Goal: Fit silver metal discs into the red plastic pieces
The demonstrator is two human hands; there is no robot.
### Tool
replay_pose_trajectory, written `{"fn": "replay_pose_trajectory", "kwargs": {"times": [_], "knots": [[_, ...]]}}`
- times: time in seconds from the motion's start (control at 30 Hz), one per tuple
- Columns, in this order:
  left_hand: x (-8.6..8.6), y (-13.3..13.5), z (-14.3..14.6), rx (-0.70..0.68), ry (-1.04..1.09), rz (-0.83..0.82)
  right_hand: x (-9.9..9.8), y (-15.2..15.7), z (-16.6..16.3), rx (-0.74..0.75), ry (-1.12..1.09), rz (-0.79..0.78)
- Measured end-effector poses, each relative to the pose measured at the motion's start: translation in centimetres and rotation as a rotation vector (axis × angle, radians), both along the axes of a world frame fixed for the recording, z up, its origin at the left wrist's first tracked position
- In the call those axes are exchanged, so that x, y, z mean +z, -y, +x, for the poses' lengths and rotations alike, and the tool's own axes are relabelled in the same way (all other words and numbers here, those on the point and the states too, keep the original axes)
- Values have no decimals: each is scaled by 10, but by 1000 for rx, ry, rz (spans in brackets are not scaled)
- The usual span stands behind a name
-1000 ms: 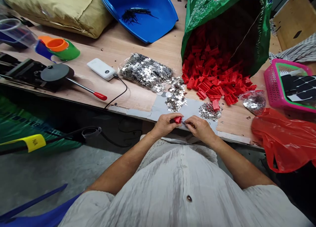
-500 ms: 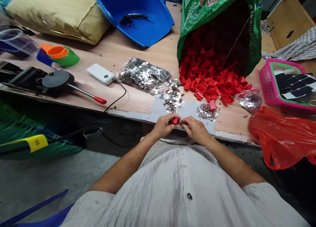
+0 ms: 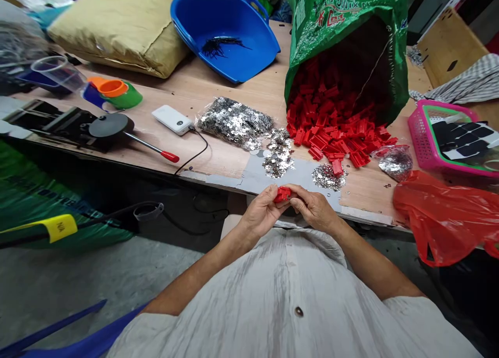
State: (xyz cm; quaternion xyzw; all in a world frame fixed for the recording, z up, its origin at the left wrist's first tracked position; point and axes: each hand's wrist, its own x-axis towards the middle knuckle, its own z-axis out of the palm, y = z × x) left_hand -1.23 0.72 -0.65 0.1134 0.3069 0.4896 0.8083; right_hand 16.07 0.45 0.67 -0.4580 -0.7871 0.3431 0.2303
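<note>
My left hand (image 3: 262,211) and my right hand (image 3: 314,207) meet at the table's near edge, both pinched on one small red plastic clip (image 3: 282,194). Just beyond them lie loose piles of small silver metal pieces (image 3: 277,160) on a grey patch of the table. A heap of red clips (image 3: 331,134) spills from a green woven sack (image 3: 346,30) lying on its side further back.
A clear bag of silver pieces (image 3: 234,122), a white power bank (image 3: 172,120) with a cable, a blue basin (image 3: 224,28), a red-tipped lever tool (image 3: 101,127), a pink basket (image 3: 454,140) and a red plastic bag (image 3: 444,215) stand around.
My hands have drawn slightly back toward my body with the red clip. My right fingers now close onto the clip itself; the view shifted a little.
</note>
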Motion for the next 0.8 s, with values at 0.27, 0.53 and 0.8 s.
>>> {"fn": "replay_pose_trajectory", "kwargs": {"times": [0.27, 0.53, 0.8], "knots": [[6, 8, 8, 81, 24, -89, -5, 0, 0, -86, -4, 139], [3, 10, 7, 102, 67, -136, 0, -2, 2, 15, 191, 202], [3, 12, 8, 122, 65, -125, -15, -2, -6, -58, -4, 135]]}}
